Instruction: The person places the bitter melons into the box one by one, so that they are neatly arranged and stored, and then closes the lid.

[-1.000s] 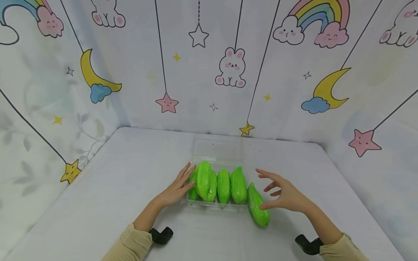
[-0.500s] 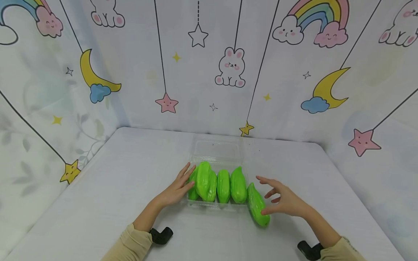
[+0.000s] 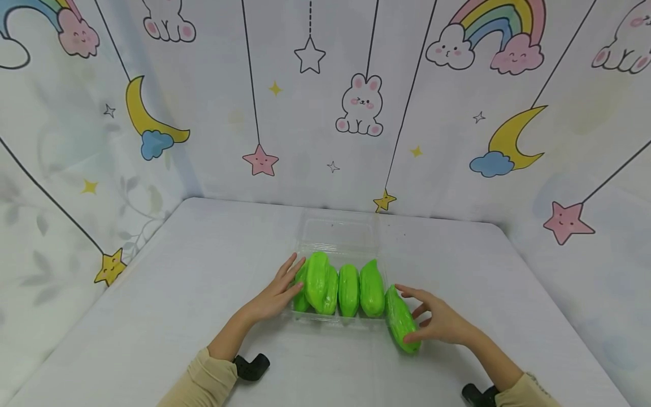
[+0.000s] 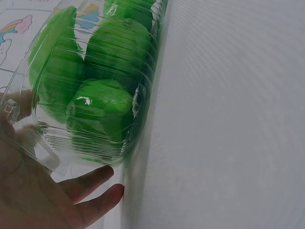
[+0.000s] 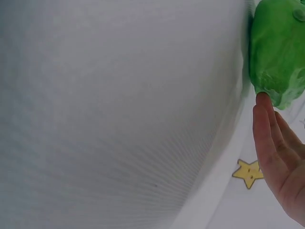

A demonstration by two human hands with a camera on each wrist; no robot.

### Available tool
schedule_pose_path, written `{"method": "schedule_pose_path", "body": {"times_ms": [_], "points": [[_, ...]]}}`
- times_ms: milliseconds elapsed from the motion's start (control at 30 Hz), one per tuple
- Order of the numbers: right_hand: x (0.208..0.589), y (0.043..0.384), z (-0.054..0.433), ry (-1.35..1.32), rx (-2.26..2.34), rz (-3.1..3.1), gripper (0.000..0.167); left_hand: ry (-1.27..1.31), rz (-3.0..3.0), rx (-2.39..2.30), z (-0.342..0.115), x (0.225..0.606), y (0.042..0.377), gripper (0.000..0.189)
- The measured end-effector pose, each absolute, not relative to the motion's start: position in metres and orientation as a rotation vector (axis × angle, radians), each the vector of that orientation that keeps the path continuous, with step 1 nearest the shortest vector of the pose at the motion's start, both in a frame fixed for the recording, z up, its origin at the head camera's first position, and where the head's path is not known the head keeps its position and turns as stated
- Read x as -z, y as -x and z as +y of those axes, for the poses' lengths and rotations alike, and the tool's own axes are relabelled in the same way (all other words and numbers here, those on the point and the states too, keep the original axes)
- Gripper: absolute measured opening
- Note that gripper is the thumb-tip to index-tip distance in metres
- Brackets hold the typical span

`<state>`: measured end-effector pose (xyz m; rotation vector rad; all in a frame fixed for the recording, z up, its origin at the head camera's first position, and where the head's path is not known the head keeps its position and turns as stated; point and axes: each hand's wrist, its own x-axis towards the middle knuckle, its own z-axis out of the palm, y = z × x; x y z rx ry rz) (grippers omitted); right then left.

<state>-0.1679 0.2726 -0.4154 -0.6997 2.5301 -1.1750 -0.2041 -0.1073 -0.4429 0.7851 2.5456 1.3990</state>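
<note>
A clear plastic clamshell box [image 3: 335, 319] lies with its lid [image 3: 338, 233] folded back, away from the person. Several glossy, bright green, oblong fruit-like pieces [image 3: 348, 291] fill it side by side; one lies partly on top of others at the left. My left hand [image 3: 272, 294] rests along the box's left side, its fingers extended at the clear wall. Outside the box, against its right side, one more green oblong piece [image 3: 402, 321] lies tilted on the table. Over it is my right hand [image 3: 439, 319], thumb overlapping its near end, forefinger at its tip. In the right wrist view, straight fingertips [image 5: 263, 99] touch the piece.
A white cloth-covered table [image 3: 203, 254] bears the box. Behind it hangs a wall cloth [image 3: 305, 113] printed with bunnies, moons and stars. Black wrist mounts [image 3: 251, 367] sit at both beige sleeves [image 3: 203, 379].
My right hand has come down and left toward the loose green piece, its fingers drawing nearer to it. My left hand, the box and the green pieces have stayed in place.
</note>
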Motion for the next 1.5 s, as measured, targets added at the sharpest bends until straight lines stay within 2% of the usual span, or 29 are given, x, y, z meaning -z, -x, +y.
{"method": "schedule_pose_path", "body": {"times_ms": [500,1500], "points": [[0.4226,0.1679,0.2709,0.712,1.043,2.54,0.098,-0.788,2.557,-1.392,-0.1072,0.4434,0.2046,0.057],[0.418,0.1653,0.278,0.643,1.09,2.578,0.101,-0.771,2.559,-1.402,-0.1069,0.4474,0.2055,0.055]]}}
